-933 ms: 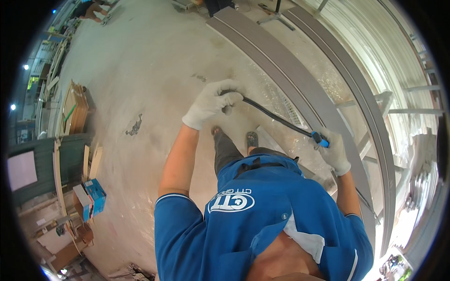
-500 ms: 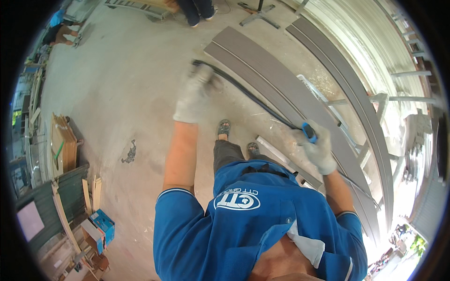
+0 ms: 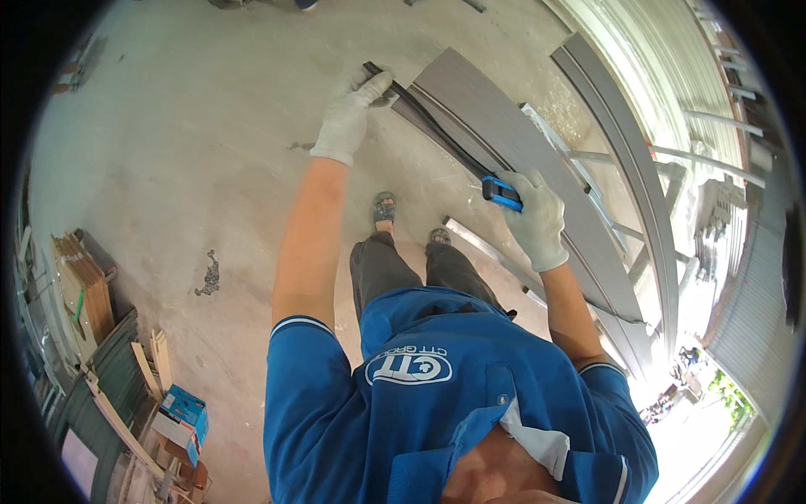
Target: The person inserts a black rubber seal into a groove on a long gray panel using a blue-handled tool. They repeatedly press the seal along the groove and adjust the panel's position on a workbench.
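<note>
Black strip [image 3: 438, 130] is being held aslant over the left edge of a grey panel [image 3: 483, 102]. Its far end is being pinched in the left grip [image 3: 346, 119], thumb pressed to fingers. Blue-and-black tool [image 3: 502, 193] at its near end is being clasped by the snugly curled right grip [image 3: 537, 220].

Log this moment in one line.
left white-gloved hand: holding black strip near end | right white-gloved hand: gripping blue-and-black case | strip: between hands, partly over grey grooved board
</note>
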### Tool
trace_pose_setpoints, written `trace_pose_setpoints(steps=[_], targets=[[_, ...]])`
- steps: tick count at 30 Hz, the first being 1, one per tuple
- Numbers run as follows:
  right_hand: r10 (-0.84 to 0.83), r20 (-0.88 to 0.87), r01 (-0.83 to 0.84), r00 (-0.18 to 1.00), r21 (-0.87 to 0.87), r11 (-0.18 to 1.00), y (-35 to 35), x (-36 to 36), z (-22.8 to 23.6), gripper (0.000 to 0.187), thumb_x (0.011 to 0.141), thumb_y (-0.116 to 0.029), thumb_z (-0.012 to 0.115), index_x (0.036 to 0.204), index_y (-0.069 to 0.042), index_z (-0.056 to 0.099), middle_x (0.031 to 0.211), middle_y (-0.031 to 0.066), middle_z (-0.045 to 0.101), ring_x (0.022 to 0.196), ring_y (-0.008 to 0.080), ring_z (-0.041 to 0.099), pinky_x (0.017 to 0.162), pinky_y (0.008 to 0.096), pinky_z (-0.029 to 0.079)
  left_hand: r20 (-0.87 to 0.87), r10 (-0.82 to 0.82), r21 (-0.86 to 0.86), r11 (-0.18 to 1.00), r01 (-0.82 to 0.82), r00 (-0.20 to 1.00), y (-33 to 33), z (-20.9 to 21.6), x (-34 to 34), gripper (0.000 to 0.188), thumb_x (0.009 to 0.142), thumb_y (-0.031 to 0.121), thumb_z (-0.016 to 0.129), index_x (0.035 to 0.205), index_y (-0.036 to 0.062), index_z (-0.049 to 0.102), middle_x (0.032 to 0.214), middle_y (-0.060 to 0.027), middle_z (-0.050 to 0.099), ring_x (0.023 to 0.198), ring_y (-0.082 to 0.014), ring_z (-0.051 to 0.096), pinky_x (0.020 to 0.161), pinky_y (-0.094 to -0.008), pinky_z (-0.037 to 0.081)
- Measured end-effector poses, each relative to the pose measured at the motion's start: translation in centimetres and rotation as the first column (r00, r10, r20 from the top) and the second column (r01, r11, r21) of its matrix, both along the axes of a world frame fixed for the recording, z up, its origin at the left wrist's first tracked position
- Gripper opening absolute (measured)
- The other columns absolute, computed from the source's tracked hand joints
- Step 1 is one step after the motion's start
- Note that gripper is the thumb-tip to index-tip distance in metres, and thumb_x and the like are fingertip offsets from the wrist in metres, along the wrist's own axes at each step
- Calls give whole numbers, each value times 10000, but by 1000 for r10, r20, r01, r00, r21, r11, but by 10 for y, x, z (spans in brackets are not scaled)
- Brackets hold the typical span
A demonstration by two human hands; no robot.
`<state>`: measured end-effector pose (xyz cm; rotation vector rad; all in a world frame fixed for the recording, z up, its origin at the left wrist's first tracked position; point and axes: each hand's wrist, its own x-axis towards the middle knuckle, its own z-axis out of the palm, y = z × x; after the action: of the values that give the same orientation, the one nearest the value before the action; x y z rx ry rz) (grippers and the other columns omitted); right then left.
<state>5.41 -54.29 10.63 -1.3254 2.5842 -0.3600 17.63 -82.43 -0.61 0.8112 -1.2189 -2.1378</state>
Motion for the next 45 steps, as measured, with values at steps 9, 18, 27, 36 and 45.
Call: trace_pose_setpoints(steps=[9, 18, 27, 36, 45], targets=[[-27, -174, 14, 984, -73, 997, 0, -8, -10, 386, 731, -180, 833, 1098, -181, 713, 961, 61, 673, 828, 301, 698, 744, 420, 571, -60, 69, 211, 976, -54, 996, 12, -8, -20, 298, 933, 252, 795, 1146, 57, 722, 1001, 7, 705, 932, -98, 628, 872, -257, 503], [46, -153, -71, 987, -158, 985, -84, -13, -6, 756, 686, -251, 883, 1380, -213, 585, 1322, 144, 620, 920, 334, 724, 769, 423, 595, -220, 172, 246, 962, -116, 960, 37, -8, -21, 245, 939, 205, 790, 1127, 61, 728, 997, 27, 691, 924, -70, 605, 858, -242, 475], [396, -142, -376, 907, 148, 915, -157, -44, 3, 789, 690, -321, 814, 1434, -225, 571, 1358, 144, 581, 930, 347, 733, 781, 461, 612, -261, 205, 264, 955, -134, 943, 41, -13, -20, 181, 979, 66, 712, 1152, 13, 705, 1075, -38, 722, 1002, -116, 653, 905, -263, 515], [396, -225, -370, 890, 153, 917, -164, -40, -10, 625, 712, -402, 782, 1299, -231, 655, 1166, 151, 618, 757, 340, 733, 649, 456, 617, -261, 186, 318, 943, -98, 947, 39, -13, -18, 187, 971, 127, 735, 1127, 27, 709, 994, -13, 708, 910, -90, 634, 830, -253, 503], [230, -312, -264, 922, -69, 962, -158, -24, -25, 494, 729, -355, 795, 1187, -211, 676, 1108, 127, 613, 750, 322, 730, 627, 446, 605, -358, 234, 430, 901, -62, 904, 38, -19, -21, 177, 1015, 106, 670, 1160, 5, 683, 1035, -46, 711, 941, -129, 660, 853, -274, 542]])
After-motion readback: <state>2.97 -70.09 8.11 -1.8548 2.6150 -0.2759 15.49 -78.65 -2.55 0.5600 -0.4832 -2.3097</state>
